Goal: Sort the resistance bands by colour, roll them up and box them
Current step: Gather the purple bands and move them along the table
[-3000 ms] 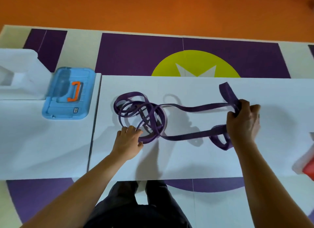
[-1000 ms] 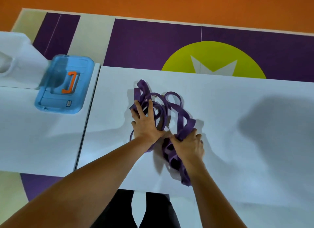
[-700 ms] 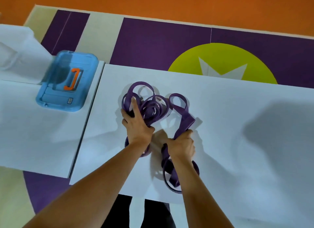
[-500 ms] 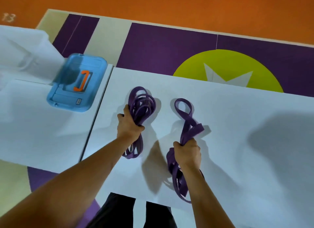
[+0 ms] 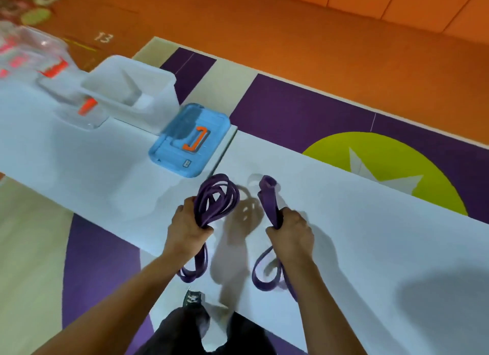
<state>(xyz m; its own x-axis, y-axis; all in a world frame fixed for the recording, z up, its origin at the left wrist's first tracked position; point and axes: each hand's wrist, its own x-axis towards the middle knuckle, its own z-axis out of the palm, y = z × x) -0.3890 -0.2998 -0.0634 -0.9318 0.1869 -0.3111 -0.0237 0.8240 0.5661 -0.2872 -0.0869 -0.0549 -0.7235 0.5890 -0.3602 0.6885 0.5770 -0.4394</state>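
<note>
A person stands at a white counter (image 5: 370, 235), looking down at both bare hands. The left hand (image 5: 189, 229) is clenched around a bundle of thin purple resistance bands (image 5: 217, 198); several loops fan out on the far side of the fist, and more loops hang down on the near side, over the counter's near edge. The right hand (image 5: 291, 230) is clenched around a wider purple band (image 5: 270, 198), whose folded end sticks up on the far side of the fist while a loop trails down the near side. The two bundles are apart, held just above the counter.

To the far left lies a blue box lid (image 5: 189, 140) with an orange handle. Farther left stand a white plastic box (image 5: 132, 90) and clear plastic tubs (image 5: 34, 55), blurred. Beyond the counter lies a floor mat (image 5: 304, 111) in purple, cream and lime green on orange flooring.
</note>
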